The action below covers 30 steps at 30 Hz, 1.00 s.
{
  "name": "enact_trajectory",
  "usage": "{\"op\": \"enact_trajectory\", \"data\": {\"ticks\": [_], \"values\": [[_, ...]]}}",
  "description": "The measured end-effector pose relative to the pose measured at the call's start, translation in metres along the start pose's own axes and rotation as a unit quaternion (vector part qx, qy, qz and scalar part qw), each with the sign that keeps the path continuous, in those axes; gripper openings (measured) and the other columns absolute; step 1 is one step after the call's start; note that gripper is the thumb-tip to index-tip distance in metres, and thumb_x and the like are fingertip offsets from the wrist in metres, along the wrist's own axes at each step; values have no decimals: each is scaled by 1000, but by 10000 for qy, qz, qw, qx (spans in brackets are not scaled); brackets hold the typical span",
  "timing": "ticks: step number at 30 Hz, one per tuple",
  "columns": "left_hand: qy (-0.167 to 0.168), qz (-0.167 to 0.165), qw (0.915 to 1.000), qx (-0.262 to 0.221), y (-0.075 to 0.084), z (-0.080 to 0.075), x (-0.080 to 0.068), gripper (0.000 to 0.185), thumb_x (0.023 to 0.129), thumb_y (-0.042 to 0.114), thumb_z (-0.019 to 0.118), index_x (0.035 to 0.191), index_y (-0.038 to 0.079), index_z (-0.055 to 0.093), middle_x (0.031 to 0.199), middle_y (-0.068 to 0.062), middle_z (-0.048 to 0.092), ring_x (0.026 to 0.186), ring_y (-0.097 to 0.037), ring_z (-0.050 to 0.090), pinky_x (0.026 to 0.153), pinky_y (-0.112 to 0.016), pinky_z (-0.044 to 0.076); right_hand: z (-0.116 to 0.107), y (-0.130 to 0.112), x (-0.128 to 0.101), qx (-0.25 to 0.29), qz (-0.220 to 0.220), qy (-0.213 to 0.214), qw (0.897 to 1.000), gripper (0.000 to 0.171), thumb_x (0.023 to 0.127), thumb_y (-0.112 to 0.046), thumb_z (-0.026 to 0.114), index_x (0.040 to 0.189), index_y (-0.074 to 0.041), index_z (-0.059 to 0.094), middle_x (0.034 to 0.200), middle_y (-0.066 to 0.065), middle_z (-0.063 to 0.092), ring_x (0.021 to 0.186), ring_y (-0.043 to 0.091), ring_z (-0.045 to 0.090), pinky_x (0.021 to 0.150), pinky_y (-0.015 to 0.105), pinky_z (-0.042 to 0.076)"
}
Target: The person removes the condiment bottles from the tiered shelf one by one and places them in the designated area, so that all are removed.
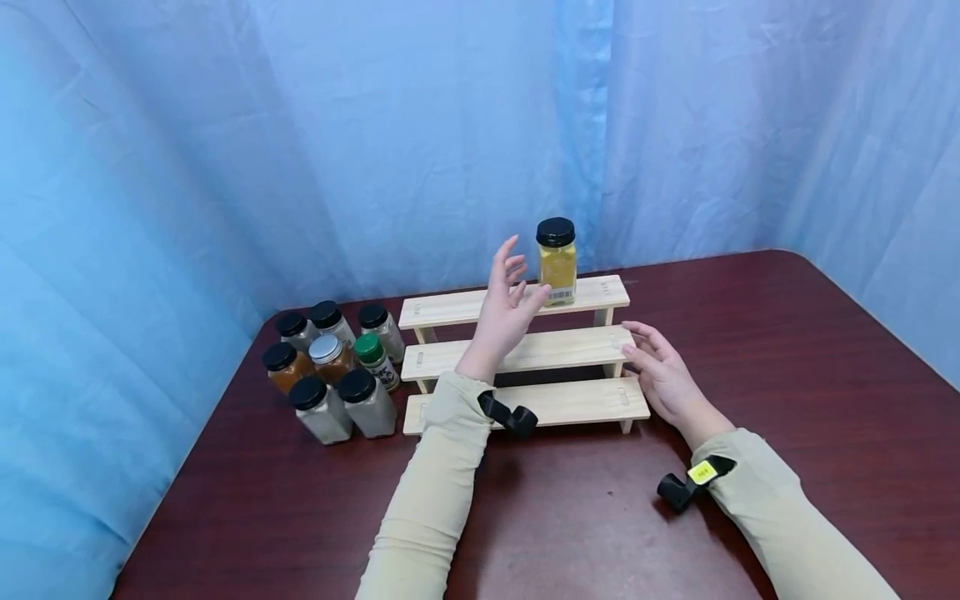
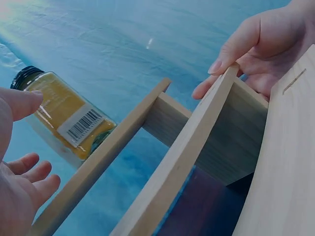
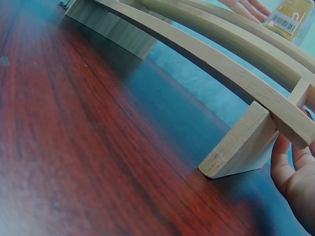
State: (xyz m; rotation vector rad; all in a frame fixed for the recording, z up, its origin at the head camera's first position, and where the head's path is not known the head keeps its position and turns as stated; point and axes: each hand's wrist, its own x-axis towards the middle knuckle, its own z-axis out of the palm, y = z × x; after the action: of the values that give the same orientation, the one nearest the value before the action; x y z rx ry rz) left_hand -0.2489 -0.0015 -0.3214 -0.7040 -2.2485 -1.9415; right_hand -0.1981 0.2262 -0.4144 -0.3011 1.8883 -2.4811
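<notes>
A glass spice jar of yellow powder with a black lid (image 1: 557, 262) stands upright on the top step of a three-step wooden rack (image 1: 555, 350). My left hand (image 1: 510, 312) is just left of the jar, thumb and fingers spread. In the left wrist view the thumb overlaps the jar (image 2: 74, 113), and whether it touches cannot be told. My right hand (image 1: 663, 379) grips the right end of the rack's middle step. In the left wrist view its thumb lies on the step's edge, other fingers behind. The right wrist view shows my right hand (image 3: 300, 179) beside the rack's end.
Left of the rack, several spice jars (image 1: 330, 371) stand close together, most with black lids, one green-lidded (image 1: 369, 348) and one silver-lidded (image 1: 326, 349). They stand on a dark red wooden table (image 1: 750, 333). Blue curtains (image 1: 420, 150) hang behind and at the sides.
</notes>
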Motion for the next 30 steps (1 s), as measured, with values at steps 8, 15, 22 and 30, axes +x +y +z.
{"op": "enact_trajectory", "data": {"ticks": [8, 15, 22, 30], "values": [[-255, 109, 9996, 37, 16, 9, -1, 72, 95, 3, 53, 151, 13, 9, 145, -20, 33, 137, -29, 33, 116, -38, 26, 2, -2, 0, -92, 67, 24, 9999, 26, 99, -14, 48, 122, -27, 48, 111, -13, 54, 101, 2, 53, 85, 24, 41], [-193, 249, 9991, 270, -5, 15, 13, 77, 95, 5, 54, 151, 28, 6, 142, -13, 39, 132, -25, 42, 110, -37, 35, 2, -1, 0, -36, 31, 31, 10000, 27, 99, -12, 47, 123, -25, 48, 111, -13, 54, 99, 2, 54, 83, 24, 41], [-77, 265, 9975, 645, -5, 16, 12, 80, 94, 4, 55, 151, 30, 6, 135, -13, 43, 124, -27, 49, 102, -37, 44, 3, 2, -1, -135, 60, 29, 9999, 26, 99, -13, 47, 121, -28, 48, 112, -13, 53, 101, 2, 54, 84, 23, 43], [-297, 605, 9916, 1106, 1, 14, 5, 77, 92, -1, 55, 152, 20, 10, 134, -20, 37, 119, -32, 49, 94, -41, 49, 0, -1, -1, -137, -4, -29, 9999, 26, 99, -13, 48, 121, -27, 48, 113, -13, 53, 100, 1, 54, 82, 22, 44]]}}
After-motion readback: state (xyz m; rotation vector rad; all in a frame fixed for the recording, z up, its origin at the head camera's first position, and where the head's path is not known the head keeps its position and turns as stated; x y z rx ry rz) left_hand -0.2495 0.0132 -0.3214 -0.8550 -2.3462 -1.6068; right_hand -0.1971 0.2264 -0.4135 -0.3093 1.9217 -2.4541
